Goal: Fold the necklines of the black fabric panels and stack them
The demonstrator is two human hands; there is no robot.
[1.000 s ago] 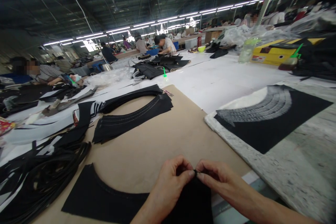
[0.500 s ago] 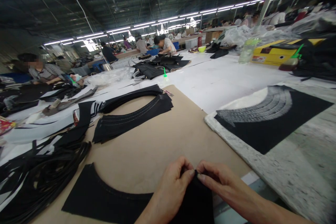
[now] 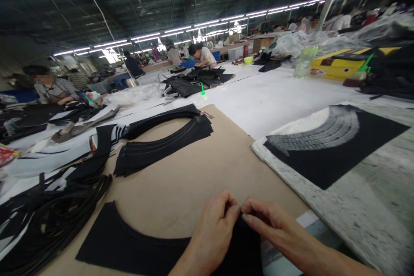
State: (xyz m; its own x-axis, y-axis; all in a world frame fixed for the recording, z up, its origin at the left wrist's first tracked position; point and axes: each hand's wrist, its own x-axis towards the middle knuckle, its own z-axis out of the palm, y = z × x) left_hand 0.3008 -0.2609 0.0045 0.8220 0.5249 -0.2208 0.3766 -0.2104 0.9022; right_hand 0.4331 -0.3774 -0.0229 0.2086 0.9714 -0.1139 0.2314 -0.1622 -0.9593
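Note:
A black fabric piece [image 3: 136, 246] with a curved cut-out lies at the near edge of the brown board [image 3: 181, 181]. At its right end my left hand [image 3: 216, 228] pinches the curved edge between thumb and fingers. Close beside it, my right hand [image 3: 270, 220] pinches the same edge, the fingertips of both hands nearly touching. Part of the piece is hidden behind my left hand and wrist. Farther up the board lies a stack of similar black pieces [image 3: 161, 148] with stitched curved edges.
Coils of black cord [image 3: 58, 224] lie at the left. On the right, a stone slab [image 3: 365, 207] bears a black piece [image 3: 343, 155] streaked with white. Small red-handled snips [image 3: 207, 114], a green-tipped bottle [image 3: 203, 92] and a yellow box [image 3: 333, 69] stand or lie farther back. Other people work beyond.
Both hands keep their pinch on the fabric edge; my left hand has shifted very slightly. The black piece stays in nearly the same place.

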